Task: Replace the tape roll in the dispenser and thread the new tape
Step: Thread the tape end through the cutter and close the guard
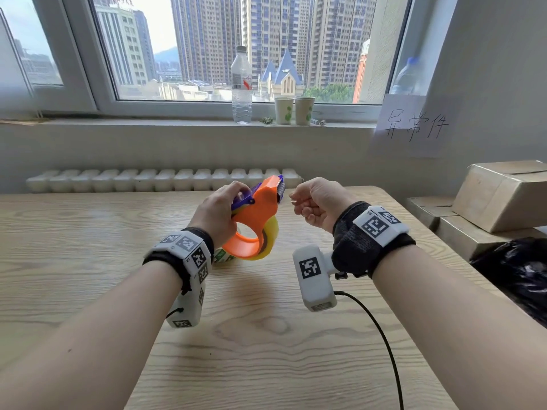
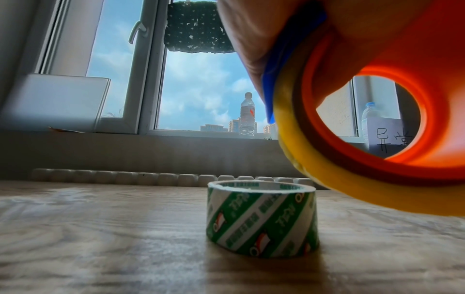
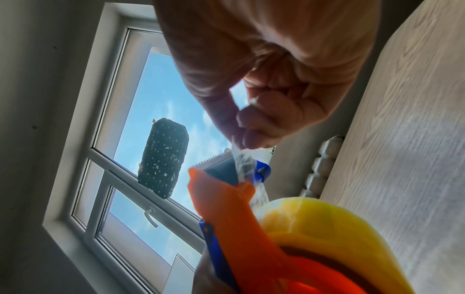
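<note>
My left hand (image 1: 220, 210) grips an orange tape dispenser (image 1: 257, 210) with purple-blue parts, held above the wooden table (image 1: 266, 335). A yellowish clear tape roll (image 1: 270, 238) sits on its orange hub (image 2: 372, 119). My right hand (image 1: 313, 202) is curled just right of the dispenser's head, and its thumb and fingers (image 3: 247, 127) pinch the free end of the clear tape (image 3: 242, 163), which runs from the roll (image 3: 327, 218) past the serrated blade (image 3: 214, 159). A green-and-white printed tape core (image 2: 261, 218) stands on the table below the dispenser.
Cardboard boxes (image 1: 497, 193) and a black bag (image 1: 515, 270) lie at the table's right edge. A cable (image 1: 381, 335) trails from my right wrist. A water bottle (image 1: 241, 84) and two paper cups (image 1: 293, 110) stand on the windowsill; a radiator (image 1: 162, 179) runs behind the table.
</note>
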### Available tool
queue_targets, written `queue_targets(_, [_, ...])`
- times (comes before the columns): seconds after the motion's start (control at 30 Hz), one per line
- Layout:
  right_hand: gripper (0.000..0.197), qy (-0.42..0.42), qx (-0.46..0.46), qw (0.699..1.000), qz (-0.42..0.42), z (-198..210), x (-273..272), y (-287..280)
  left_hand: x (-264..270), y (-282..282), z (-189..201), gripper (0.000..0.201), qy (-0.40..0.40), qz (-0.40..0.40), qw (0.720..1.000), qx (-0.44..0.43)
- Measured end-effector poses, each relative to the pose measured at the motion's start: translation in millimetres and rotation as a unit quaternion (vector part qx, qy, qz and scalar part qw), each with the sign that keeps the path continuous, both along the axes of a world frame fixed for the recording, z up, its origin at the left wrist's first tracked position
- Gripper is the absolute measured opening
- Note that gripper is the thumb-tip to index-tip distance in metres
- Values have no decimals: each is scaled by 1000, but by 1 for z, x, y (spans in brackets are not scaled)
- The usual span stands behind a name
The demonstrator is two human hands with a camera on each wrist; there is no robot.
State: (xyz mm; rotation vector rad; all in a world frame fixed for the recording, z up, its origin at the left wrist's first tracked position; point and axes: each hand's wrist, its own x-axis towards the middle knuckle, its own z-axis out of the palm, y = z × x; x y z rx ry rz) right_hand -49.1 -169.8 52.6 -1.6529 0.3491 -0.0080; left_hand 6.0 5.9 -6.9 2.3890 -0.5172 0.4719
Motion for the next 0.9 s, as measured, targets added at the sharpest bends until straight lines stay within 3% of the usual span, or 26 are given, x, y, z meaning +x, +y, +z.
queue_targets(0.73, [15, -13, -24, 999, -25, -4, -2, -10, -2, 3, 12, 59, -37, 4, 999, 34])
queue_targets(0.9, [5, 8, 59, 998, -10, -13, -4, -14, 0, 6, 14, 53, -90, 11, 992, 82])
